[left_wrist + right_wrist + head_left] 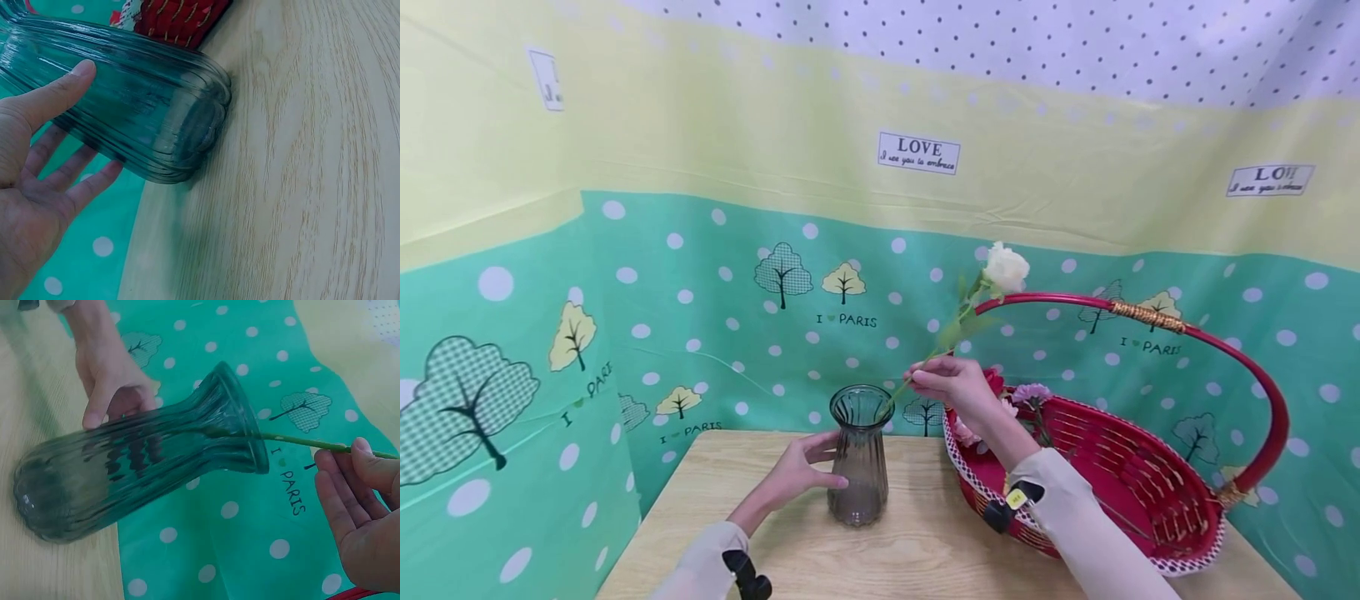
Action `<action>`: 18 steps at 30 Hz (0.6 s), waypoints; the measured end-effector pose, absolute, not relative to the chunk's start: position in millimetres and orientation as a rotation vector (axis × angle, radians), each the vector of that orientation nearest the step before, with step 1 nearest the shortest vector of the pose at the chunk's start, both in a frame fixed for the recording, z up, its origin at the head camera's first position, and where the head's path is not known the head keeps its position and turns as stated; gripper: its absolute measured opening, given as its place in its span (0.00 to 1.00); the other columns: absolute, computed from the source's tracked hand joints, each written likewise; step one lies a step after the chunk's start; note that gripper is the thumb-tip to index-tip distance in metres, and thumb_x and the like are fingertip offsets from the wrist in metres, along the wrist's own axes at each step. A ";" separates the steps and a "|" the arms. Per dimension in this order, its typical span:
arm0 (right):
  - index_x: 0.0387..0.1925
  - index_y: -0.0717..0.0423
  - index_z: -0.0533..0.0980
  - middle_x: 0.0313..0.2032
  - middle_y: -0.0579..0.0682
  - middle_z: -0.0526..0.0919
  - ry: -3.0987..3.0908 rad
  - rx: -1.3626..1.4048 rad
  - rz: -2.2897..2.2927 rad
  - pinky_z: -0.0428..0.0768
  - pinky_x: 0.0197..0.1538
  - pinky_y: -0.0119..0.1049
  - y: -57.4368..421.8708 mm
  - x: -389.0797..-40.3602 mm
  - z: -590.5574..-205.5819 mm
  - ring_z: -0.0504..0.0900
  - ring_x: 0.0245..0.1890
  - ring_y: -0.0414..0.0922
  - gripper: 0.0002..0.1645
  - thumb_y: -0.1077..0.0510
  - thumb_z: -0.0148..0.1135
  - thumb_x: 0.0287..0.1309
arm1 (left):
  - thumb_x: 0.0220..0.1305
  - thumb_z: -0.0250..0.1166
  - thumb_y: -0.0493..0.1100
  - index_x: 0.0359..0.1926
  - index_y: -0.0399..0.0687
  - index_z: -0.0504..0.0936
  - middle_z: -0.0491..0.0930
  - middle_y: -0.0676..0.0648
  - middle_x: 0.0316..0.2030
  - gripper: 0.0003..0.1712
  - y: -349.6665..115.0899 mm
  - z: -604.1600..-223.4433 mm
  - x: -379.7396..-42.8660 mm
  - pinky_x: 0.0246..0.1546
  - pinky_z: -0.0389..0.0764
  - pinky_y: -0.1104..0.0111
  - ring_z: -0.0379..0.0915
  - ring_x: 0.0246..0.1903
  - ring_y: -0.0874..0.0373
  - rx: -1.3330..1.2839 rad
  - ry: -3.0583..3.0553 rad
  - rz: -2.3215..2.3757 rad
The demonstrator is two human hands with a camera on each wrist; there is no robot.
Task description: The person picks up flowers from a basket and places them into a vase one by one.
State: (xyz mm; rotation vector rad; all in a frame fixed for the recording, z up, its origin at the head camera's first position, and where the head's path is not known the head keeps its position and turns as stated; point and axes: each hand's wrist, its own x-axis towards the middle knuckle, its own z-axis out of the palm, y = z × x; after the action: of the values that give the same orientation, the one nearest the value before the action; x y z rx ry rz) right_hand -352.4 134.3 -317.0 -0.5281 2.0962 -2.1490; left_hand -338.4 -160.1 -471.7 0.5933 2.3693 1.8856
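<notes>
A ribbed, grey-tinted glass vase [859, 467] stands upright on the wooden table. From its left side my left hand [801, 473] holds it, thumb in front and fingers behind, as the left wrist view of the vase [125, 94] also shows. Above and right of the vase, my right hand [958, 385] pinches the green stem [300, 440] of a white artificial flower [1006, 267] between thumb and fingertips. The stem slants, with its lower end inside the vase's mouth and the bloom up to the right.
On the right, a red woven basket [1131, 467] with a tall arched handle [1240, 358] stands under my right forearm. Red, pink and lilac flowers [1030, 393] lie in its left part. A green dotted cloth [737, 333] hangs behind the wooden table [910, 550].
</notes>
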 end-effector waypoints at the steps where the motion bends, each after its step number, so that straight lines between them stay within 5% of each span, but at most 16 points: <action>1: 0.48 0.66 0.82 0.45 0.52 0.89 2.146 -0.531 -2.120 0.85 0.59 0.43 133.2 -353.8 -317.4 0.89 0.46 0.44 0.12 0.63 0.66 0.66 | 0.51 0.80 0.36 0.74 0.34 0.64 0.69 0.31 0.70 0.52 -159.6 -472.3 -338.8 0.67 0.73 0.42 0.71 0.66 0.34 0.594 2.363 1.890; 9: 0.47 0.65 0.85 0.43 0.53 0.90 2.442 -0.584 -1.889 0.89 0.49 0.44 126.0 -361.2 -323.6 0.87 0.42 0.47 0.16 0.56 0.69 0.65 | 0.51 0.80 0.37 0.73 0.32 0.64 0.69 0.30 0.69 0.51 -155.9 -474.0 -339.3 0.67 0.72 0.42 0.72 0.66 0.34 0.609 2.359 1.903; 18: 0.46 0.62 0.87 0.45 0.52 0.90 2.559 -0.612 -1.750 0.85 0.40 0.36 114.0 -372.8 -330.7 0.81 0.40 0.39 0.14 0.56 0.69 0.65 | 0.52 0.80 0.36 0.73 0.32 0.65 0.70 0.30 0.69 0.50 -154.5 -474.3 -338.2 0.68 0.71 0.41 0.72 0.66 0.34 0.617 2.356 1.909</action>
State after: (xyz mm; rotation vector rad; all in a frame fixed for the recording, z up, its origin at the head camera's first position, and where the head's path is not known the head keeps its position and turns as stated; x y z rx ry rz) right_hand -372.8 114.0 -330.7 -0.6122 2.5586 -1.7502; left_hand -338.2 -154.5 -474.3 0.6166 2.3562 1.9095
